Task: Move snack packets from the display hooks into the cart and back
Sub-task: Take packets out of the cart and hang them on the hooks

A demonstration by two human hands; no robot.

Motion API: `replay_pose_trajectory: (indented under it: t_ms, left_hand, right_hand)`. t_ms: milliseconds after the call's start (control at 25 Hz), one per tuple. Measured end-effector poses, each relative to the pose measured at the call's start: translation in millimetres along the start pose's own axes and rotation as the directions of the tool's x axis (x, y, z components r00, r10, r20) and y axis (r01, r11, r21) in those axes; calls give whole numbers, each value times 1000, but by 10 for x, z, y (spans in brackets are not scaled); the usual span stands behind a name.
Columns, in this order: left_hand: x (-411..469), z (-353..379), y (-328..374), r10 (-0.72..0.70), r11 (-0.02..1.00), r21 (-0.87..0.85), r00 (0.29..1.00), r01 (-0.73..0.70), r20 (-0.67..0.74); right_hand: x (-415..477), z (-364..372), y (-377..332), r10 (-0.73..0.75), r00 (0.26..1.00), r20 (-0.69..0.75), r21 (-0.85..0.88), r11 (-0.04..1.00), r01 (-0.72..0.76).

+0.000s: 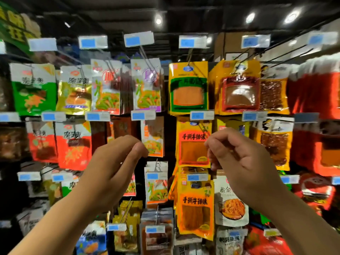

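The snack packets (193, 142) hang in crowded rows on the display hooks (189, 57), glossy yellow, orange and green. No cart is in view, so progress cannot be judged. The left hand (114, 168) and right hand (241, 159) are raised before the middle row, fingers loosely curled, both empty.

This is a shop, a snack aisle in a grocery store. A wall of display hooks (145, 57) carries rows of hanging snack packets (188, 88), several deep on each hook, in green, yellow, orange and red printed with Chinese characters. Each hook ends in a small price tag (138, 39) with a blue panel, and such tags repeat in every row above, beside and below the raised hands. Overhead, a dark open ceiling holds round spotlights (158, 20).
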State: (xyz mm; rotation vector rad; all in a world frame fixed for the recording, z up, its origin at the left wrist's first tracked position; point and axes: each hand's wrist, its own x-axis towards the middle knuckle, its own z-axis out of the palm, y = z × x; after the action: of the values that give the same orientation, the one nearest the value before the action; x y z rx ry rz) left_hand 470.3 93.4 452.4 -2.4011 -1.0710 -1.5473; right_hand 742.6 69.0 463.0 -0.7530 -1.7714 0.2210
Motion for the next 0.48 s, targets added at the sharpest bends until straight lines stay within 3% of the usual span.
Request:
replay_pose_trajectory:
  t_ms: [200, 360, 480]
  left_hand:
    - [13, -22, 5, 20, 999, -46, 999, -21, -29]
    - [91, -194, -121, -61, 993, -99, 998, 58, -34]
    - [198, -294, -301, -66, 997, -42, 998, 65, -5]
  right_hand:
    - [-91, -24, -163, 52, 994, -94, 39, 998, -49]
    - [39, 177, -258, 90, 991, -99, 53, 995, -85]
    - [206, 379, -256, 109, 991, -77, 27, 994, -107]
